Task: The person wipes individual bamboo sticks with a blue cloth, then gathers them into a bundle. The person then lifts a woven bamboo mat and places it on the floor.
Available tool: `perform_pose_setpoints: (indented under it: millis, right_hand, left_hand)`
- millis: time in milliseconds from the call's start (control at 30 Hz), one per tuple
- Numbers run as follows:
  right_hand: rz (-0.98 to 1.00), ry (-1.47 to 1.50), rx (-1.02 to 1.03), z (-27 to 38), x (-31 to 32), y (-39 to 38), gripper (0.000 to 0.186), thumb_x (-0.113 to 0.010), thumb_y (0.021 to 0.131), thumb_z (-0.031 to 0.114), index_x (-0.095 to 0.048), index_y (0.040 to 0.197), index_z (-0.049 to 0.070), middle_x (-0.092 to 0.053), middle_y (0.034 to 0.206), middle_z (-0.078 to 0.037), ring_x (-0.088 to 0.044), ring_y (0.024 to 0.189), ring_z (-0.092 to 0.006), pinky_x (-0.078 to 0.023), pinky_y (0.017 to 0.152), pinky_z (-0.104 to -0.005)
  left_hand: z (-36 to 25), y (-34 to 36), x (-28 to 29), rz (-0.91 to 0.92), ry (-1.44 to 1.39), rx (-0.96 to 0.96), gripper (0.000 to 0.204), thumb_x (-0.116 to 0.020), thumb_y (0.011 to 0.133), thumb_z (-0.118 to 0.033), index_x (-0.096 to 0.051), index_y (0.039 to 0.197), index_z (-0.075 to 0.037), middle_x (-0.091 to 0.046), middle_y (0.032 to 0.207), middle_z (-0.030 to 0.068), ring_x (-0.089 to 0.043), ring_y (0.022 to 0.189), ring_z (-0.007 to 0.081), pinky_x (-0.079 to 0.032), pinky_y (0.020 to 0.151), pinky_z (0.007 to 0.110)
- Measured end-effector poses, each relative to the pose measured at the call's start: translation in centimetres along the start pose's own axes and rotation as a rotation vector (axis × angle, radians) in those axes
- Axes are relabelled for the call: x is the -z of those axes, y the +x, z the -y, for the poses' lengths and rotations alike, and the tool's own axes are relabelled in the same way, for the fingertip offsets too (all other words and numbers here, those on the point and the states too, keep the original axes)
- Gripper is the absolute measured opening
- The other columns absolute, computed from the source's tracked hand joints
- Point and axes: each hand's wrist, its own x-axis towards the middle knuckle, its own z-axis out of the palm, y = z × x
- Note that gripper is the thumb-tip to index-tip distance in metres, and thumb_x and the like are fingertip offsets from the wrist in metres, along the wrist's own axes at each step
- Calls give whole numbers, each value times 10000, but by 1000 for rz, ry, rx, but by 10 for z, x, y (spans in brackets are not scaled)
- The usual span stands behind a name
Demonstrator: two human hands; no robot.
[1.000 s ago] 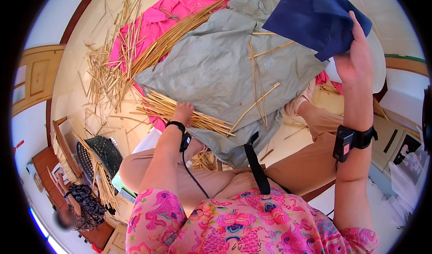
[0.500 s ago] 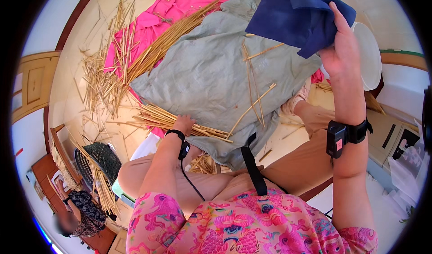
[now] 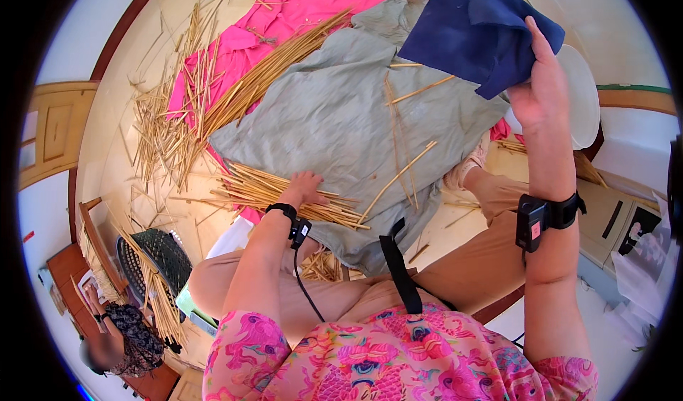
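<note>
My right hand [image 3: 542,92], raised at the upper right, grips a dark blue cloth [image 3: 477,35] with the thumb uppermost. The cloth hangs folded out to the left of it. Lower down, my left hand [image 3: 307,190] lies on a bundle of straw stalks [image 3: 256,188], its fingers stretched out and not wrapped round them. That bundle rests on the near left edge of a grey cloth [image 3: 320,116] spread over my legs and the floor. A few loose stalks [image 3: 397,180] lie across the grey cloth's right half.
Beyond the grey cloth stretches a pink cloth [image 3: 299,10] with a long straw bundle [image 3: 274,67] on its edge. Scattered straw [image 3: 160,131] covers the floor at left. A dark mesh basket [image 3: 163,252] stands near another person [image 3: 131,337]. At right is a white tub [image 3: 582,102].
My left hand has shifted slightly right over the stalks, and its fingers have lifted and straightened. My right hand and the blue cloth have come down a little.
</note>
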Motion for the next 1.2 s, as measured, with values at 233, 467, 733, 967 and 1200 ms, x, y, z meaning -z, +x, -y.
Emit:
perform_pose_setpoints:
  millis: [233,467,733,967,1200]
  right_hand:
    - [21,29,1,6,9,-2,337,-556,881,270,-523,1152,73,-587,1118,-38,-556,1017,-177,-432,883,-358]
    - [-28,68,22,24,27,-5,328,-543,889,249,-518,1144,45,-588,1116,-58,-563,1009,-179,-442,879,-340]
    - [24,145,22,32,44,-8,289,-542,892,228,-536,1113,43,-596,1077,-39,-569,975,-147,-448,859,-303]
    - [51,150,37,37,48,-12,348,-540,891,262,-510,1164,50,-577,1138,-52,-553,1024,-181,-438,884,-349]
    - [79,178,34,35,48,-9,306,-560,881,253,-538,1128,75,-595,1095,-31,-558,1000,-163,-434,877,-339]
  left_hand:
    - [-56,84,5,-152,-578,-94,513,-643,745,-390,-534,1123,-61,-579,1070,166,-549,986,326,-442,844,372]
    - [-165,134,22,-119,-1099,215,547,-578,805,-270,-422,1226,42,-578,1056,146,-561,953,234,-441,808,324]
    - [-253,161,41,-198,-1479,-176,449,-519,819,-175,-445,1230,-11,-586,1085,138,-569,957,243,-444,813,310]
    - [-205,126,27,-255,-585,-56,326,-567,739,-170,-541,993,34,-581,999,254,-574,931,357,-459,791,412]
    - [-154,87,-77,-43,-256,-92,240,-578,735,-263,-598,805,-34,-616,803,200,-577,798,385,-462,723,440]
